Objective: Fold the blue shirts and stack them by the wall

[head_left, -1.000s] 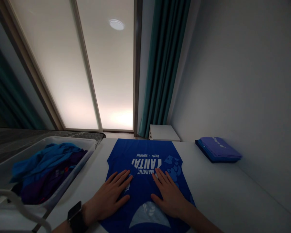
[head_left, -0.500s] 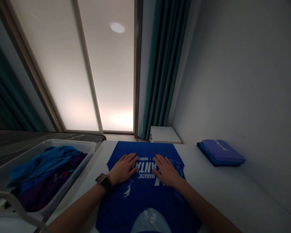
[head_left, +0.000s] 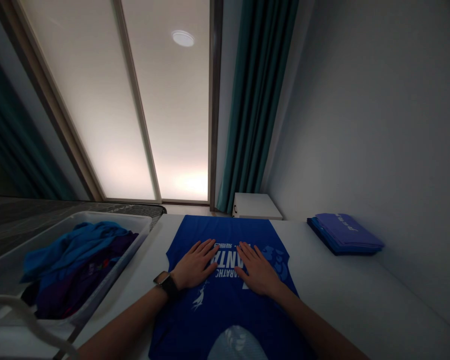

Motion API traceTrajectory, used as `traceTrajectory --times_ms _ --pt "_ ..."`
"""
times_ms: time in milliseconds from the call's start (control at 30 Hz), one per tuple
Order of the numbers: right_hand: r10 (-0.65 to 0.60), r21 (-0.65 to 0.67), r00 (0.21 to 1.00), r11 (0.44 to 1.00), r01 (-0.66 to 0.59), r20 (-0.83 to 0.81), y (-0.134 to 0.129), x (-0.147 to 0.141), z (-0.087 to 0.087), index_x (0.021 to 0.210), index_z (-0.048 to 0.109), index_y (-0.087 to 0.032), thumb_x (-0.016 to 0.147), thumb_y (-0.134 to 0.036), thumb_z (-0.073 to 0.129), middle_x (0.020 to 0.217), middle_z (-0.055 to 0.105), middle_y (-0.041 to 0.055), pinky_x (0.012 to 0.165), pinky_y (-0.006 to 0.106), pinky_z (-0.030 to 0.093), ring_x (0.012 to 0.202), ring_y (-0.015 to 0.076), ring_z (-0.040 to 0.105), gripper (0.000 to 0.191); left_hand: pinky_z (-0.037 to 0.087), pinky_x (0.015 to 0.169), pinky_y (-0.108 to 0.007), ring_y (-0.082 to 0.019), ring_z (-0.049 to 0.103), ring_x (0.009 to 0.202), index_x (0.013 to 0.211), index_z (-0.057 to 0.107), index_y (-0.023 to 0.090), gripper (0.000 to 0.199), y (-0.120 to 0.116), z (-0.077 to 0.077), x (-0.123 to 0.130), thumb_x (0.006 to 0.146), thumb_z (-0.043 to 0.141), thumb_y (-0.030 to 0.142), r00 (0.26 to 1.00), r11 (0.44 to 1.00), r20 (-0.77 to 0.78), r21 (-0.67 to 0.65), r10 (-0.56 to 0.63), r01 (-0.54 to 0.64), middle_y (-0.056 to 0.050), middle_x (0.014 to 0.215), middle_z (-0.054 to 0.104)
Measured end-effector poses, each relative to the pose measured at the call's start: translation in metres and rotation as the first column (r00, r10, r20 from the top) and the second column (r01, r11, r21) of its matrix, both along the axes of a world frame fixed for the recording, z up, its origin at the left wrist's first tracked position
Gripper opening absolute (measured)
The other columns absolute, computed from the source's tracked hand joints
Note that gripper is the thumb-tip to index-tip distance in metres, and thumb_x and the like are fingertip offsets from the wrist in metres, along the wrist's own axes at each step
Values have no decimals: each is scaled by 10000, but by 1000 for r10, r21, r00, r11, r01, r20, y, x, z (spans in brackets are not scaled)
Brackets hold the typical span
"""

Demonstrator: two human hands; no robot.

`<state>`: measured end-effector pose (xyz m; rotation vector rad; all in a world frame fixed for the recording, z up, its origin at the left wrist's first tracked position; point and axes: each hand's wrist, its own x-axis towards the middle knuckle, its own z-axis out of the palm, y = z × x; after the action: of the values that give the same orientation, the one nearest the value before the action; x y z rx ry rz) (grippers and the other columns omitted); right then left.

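Observation:
A blue sleeveless running shirt [head_left: 225, 310] lies spread on the white table [head_left: 345, 300], its neck opening toward me and its white lettering upside down from where I look. My left hand [head_left: 195, 264] rests palm down on the left part of the lettering, fingers stretched out; a dark watch is on that wrist. On the right part of the print my right hand [head_left: 258, 269] also lies flat with its fingers extended. Both palms hide some of the letters. Neither hand grips the cloth.
Left of the table stands a clear plastic bin [head_left: 144, 227] with crumpled blue and purple clothes [head_left: 78, 250]. A stack of folded garments [head_left: 347, 234], purple on top, sits at the right near the wall. A small white cabinet [head_left: 257, 205] is beyond the far edge.
Both hands stay flat on the shirt, shifted only slightly over its lettering. The whole view has moved a little.

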<state>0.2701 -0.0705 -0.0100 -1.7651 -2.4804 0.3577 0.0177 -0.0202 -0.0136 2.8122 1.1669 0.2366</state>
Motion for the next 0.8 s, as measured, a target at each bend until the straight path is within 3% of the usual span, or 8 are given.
traceTrajectory --times_ms 400,633,800 --pt "-14 -75 999 997 11 -34 -31 -2 5 1540 110 -203 963 -574 192 1608 31 3 1185 400 -58 1473 193 -5 691 256 1161 -463 -243 306 1418 1504 275 294 576 -30 -4 -8 986 304 543 1000 999 24 47 -11 10 -35 1553 307" --pt "48 -254 989 964 -84 -143 -18 12 32 1530 187 -201 947 -592 273 1605 101 27 1191 401 18 1472 215 60 707 267 1154 -476 -251 320 1412 1503 281 293 570 -27 0 -8 990 292 541 1000 1000 17 23 -19 19 -37 1550 314" --pt "-17 -254 986 967 -25 -164 -1 23 38 1520 244 -201 948 -563 296 1598 167 29 1186 415 60 1469 240 86 679 256 1166 -463 -232 337 1404 1496 294 312 537 -20 5 -17 1000 284 518 1000 1000 25 14 -6 5 -9 1535 355"
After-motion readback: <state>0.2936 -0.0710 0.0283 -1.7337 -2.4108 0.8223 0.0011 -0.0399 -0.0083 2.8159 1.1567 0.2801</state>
